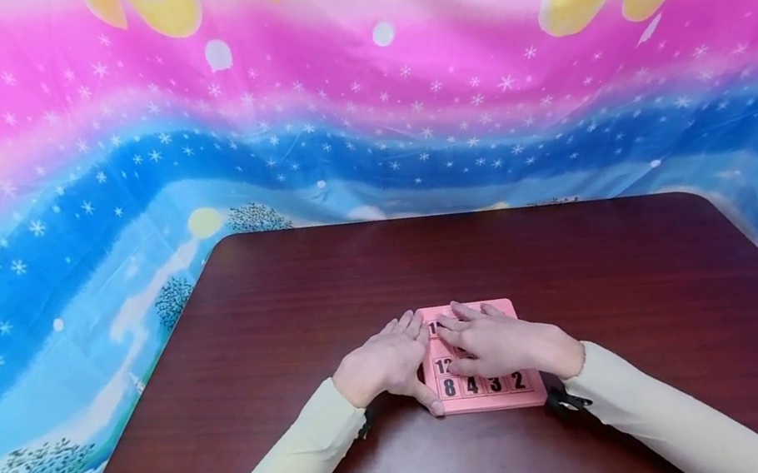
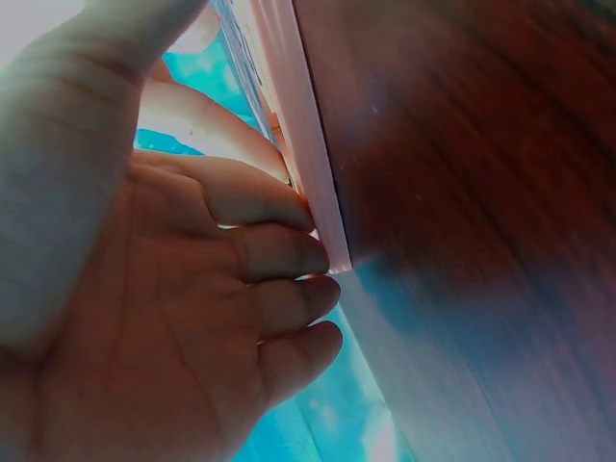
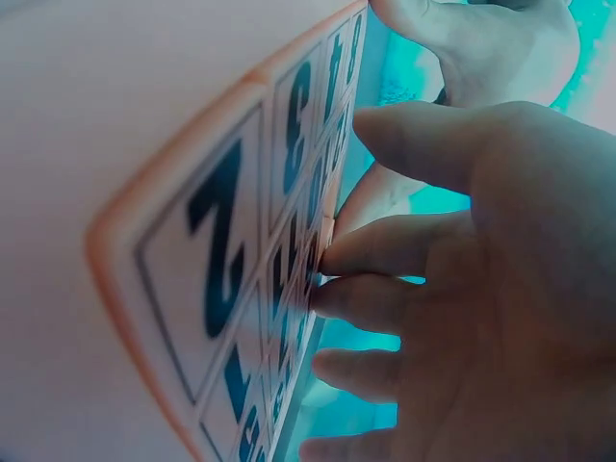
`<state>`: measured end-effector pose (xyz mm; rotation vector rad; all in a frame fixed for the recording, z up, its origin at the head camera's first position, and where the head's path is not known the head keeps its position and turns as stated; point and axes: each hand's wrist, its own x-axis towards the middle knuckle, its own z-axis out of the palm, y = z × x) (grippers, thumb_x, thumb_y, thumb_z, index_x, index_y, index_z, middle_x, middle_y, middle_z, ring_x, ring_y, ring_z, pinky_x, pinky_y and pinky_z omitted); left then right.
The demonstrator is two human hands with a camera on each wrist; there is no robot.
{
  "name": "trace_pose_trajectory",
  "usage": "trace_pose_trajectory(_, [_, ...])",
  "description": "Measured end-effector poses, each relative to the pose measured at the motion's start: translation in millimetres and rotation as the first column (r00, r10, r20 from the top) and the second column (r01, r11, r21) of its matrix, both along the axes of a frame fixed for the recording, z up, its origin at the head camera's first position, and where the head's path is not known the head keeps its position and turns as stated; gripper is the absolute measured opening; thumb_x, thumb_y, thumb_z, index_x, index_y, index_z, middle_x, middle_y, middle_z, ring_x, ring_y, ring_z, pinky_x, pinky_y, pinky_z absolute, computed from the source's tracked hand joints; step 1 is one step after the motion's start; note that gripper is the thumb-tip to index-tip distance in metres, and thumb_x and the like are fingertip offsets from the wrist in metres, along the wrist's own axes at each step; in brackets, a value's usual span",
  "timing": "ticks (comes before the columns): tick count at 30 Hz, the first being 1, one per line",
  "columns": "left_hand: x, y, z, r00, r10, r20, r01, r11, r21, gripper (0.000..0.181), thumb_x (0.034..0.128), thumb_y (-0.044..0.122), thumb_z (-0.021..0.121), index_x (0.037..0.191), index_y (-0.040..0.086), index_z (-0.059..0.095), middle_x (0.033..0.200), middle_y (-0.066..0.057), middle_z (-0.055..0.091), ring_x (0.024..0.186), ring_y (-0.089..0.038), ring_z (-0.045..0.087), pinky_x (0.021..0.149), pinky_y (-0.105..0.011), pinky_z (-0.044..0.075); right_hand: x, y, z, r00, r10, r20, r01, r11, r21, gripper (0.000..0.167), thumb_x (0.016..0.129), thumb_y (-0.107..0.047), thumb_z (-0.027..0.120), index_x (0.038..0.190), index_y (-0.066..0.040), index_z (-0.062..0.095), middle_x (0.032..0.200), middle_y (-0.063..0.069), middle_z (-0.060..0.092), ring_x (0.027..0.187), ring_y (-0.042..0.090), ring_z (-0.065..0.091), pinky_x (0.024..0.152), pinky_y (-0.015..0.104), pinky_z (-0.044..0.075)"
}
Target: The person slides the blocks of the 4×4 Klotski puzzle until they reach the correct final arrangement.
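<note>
A pink number slide puzzle (image 1: 495, 398) lies flat on the table, with black digits on its square tiles; 8, 4, 3 and 2 show in the row nearest me. Along its left edge rests my left hand (image 1: 389, 360), fingers extended and thumb at the near left corner. The left wrist view shows those fingertips against the side of the puzzle (image 2: 313, 125). My right hand (image 1: 492, 342) reaches over the tiles with its fingers spread, hiding much of the upper rows. In the right wrist view, some fingertips of the right hand (image 3: 433, 289) meet the tile face.
The dark reddish-brown table (image 1: 311, 282) has rounded far corners. Behind it hangs a pink and blue printed cloth (image 1: 360, 130). Black straps (image 1: 568, 399) show near the wrists, beside the pale sleeves (image 1: 290, 463).
</note>
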<state>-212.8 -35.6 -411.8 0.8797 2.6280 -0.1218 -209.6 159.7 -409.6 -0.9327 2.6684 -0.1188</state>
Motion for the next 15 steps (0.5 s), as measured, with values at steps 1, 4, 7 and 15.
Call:
trace_pose_trajectory(1, [0.1,0.1,0.1,1.0,0.0,0.0,0.0,1.0,-0.001,0.125,0.0653,0.076,0.072,0.155,0.004,0.024,0.165,-0.014,0.016,0.154,-0.024,0.013,0.127,-0.035,0.016,-1.1,-0.2,-0.5,1.0,-0.002,0.005,0.002,1.0,0.004,0.064,0.098,-0.044,0.055,0.15,-0.011,0.04,0.16,0.008,0.033,0.151,0.036,0.018,0.116,0.069,0.023])
trace_pose_trajectory(4, [0.3,0.1,0.4,1.0,0.001,-0.003,-0.001,1.0,-0.003,0.125,0.0652,0.076,0.072,0.155,0.004,0.024,0.165,-0.014,0.016,0.154,-0.024,0.013,0.127,-0.035,0.016,-1.7,-0.6,-0.8,1.0,-0.006,0.013,0.005,1.0,0.021,0.066,0.097,-0.046,0.055,0.151,-0.012,0.039,0.16,0.007,0.032,0.152,0.034,0.017,0.116,0.069,0.022])
trace_pose_trajectory(7, [0.7,-0.2,0.5,1.0,0.003,-0.003,-0.003,1.0,-0.002,0.125,0.0649,0.076,0.072,0.155,0.004,0.025,0.165,-0.014,0.015,0.154,-0.024,0.013,0.127,-0.035,0.016,0.8,-1.2,-0.7,1.0,0.002,0.002,-0.002,1.0,0.028,0.067,0.097,-0.047,0.055,0.151,-0.012,0.039,0.16,0.006,0.032,0.152,0.033,0.018,0.116,0.068,0.023])
trace_pose_trajectory(15, [1.3,-1.4,0.0,1.0,-0.006,-0.01,0.006,1.0,-0.005,0.125,0.0655,0.077,0.071,0.155,0.003,0.025,0.164,-0.014,0.016,0.154,-0.026,0.012,0.127,-0.036,0.016,18.9,-1.6,1.4,0.997,0.059,-0.041,-0.057,0.997,0.044,0.066,0.095,-0.048,0.057,0.149,-0.012,0.043,0.157,0.007,0.039,0.151,0.033,0.023,0.117,0.067,0.024])
